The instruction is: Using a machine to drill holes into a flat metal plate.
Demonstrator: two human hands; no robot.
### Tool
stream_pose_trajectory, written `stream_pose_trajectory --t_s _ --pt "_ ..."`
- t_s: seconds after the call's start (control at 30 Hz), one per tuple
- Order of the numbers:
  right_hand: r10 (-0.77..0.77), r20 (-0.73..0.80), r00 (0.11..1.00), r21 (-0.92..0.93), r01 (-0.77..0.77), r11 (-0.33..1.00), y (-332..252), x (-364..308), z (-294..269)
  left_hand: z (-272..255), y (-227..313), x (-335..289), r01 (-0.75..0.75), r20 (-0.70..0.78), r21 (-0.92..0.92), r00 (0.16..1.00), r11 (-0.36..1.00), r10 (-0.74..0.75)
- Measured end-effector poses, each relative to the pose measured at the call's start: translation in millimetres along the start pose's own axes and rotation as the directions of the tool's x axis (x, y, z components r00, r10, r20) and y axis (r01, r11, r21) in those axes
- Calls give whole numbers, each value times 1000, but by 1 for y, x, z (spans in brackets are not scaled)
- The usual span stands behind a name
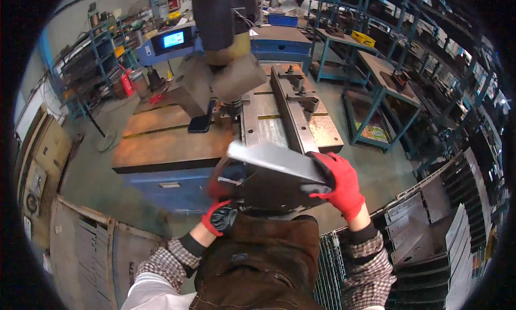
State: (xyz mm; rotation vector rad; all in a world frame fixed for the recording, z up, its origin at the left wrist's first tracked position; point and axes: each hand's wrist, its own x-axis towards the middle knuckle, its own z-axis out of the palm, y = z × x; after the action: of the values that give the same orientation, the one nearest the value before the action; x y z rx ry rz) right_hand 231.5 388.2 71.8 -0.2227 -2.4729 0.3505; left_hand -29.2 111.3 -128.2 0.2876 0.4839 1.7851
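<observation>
A bent sheet-metal panel (277,162), pale along its top flange and dark on its near face, is tilted in front of my waist at the machine's near edge. My right hand (344,183), in a red glove with dark palm and fingertips, is closed round the panel's right end. At its left end is my left hand (221,216), gloved alike; its fingers are smeared by motion, so their grip cannot be made out. Beyond the panel, the machine bed (177,143) carries a steel rail (293,108) with bolted clamps. A dark phone-like slab (200,123) lies there.
Above the bed hang angled metal blocks (236,79) under a dark machine column (212,14). A lit control screen (173,39) stands behind at left. Stacked metal panels (424,224) are at my lower right, a metal cabinet (86,245) at lower left. Teal workbenches (384,89) stand beyond at right.
</observation>
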Motion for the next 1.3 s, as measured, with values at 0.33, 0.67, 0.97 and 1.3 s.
stream_pose_trajectory --t_s 0.33,0.67,0.97,1.3 --pt "-104 353 930 -352 235 906 10 103 75 -52 -46 90 -31 148 156 989 987 8" --pt "-118 323 939 -209 193 959 22 100 117 -54 -28 83 221 111 355 955 909 -275" --pt "-131 272 953 -324 219 920 35 96 141 165 45 118 -363 631 518 773 -775 60" --pt "-166 205 965 -238 213 948 21 159 -8 135 20 141 -107 575 362 807 -926 132"
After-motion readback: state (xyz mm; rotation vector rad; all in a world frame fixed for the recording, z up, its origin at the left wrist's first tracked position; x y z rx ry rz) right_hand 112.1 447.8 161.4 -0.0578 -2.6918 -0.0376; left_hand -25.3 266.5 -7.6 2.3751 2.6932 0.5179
